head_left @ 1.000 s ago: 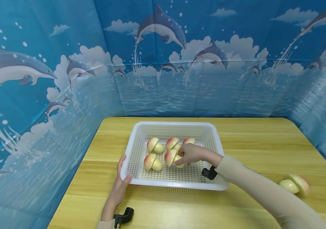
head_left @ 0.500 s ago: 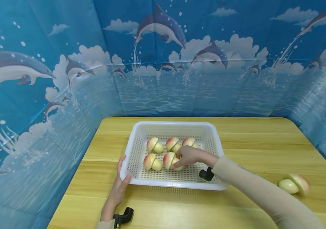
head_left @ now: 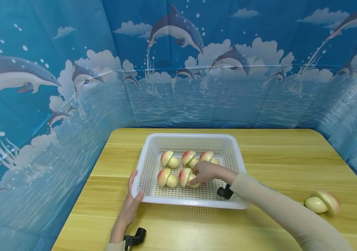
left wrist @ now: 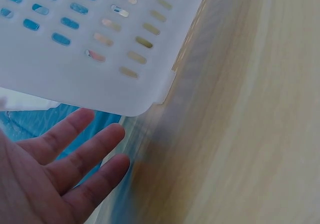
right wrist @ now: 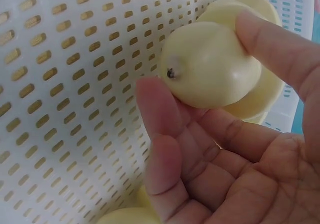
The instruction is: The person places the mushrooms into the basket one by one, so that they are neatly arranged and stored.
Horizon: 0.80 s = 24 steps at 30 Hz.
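Observation:
My left hand holds the front left corner of a white perforated plastic basket, thumb at the rim. In the left wrist view several of its fingers stretch out straight beneath the basket edge. My right hand reaches inside and grips the pale stem of a toy mushroom with a pink-tinged cap. Close up, thumb and fingers lie on either side of that mushroom's stem. Beside it is another mushroom; behind are three more, including a left one and a right one.
The basket stands on a wood-grain table. One more toy mushroom lies on the table at the right, by the right sleeve. A blue dolphin-print curtain hangs behind the table and along its sides.
My right hand and the mushroom in it have shifted slightly left and settled in the front row. The back right mushroom shows more. My left hand has stayed put.

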### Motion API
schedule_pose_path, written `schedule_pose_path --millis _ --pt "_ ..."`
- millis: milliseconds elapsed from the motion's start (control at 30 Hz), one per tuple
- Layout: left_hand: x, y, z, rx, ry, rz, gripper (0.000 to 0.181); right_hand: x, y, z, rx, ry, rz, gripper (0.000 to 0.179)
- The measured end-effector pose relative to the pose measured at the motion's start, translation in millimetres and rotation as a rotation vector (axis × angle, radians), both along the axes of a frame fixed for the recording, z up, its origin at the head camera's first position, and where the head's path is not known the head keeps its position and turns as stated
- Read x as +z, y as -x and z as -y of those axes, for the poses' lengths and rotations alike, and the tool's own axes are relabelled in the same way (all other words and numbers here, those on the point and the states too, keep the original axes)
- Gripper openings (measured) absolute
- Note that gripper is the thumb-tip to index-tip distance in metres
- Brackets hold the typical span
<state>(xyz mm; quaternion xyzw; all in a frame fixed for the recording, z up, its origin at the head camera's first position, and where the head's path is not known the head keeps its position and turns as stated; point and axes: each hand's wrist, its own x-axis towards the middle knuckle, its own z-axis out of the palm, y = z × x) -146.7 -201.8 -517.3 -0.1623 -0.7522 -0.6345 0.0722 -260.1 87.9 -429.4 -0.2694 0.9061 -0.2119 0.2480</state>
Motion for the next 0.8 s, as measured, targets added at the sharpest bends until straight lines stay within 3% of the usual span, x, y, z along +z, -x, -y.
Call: schedule_pose_path --millis 500,800 --pt "-2.0 -0.1 -0.6 0.019 -0.014 0.009 0.068 -5.5 -4.5 1.3 -0.023 0.0 -0.011 0.04" --pt "0.5 -1.3 -0.8 -0.002 -0.016 0.004 0.068 -3.9 -6.2 1.0 -0.039 0.004 -0.012 0.042"
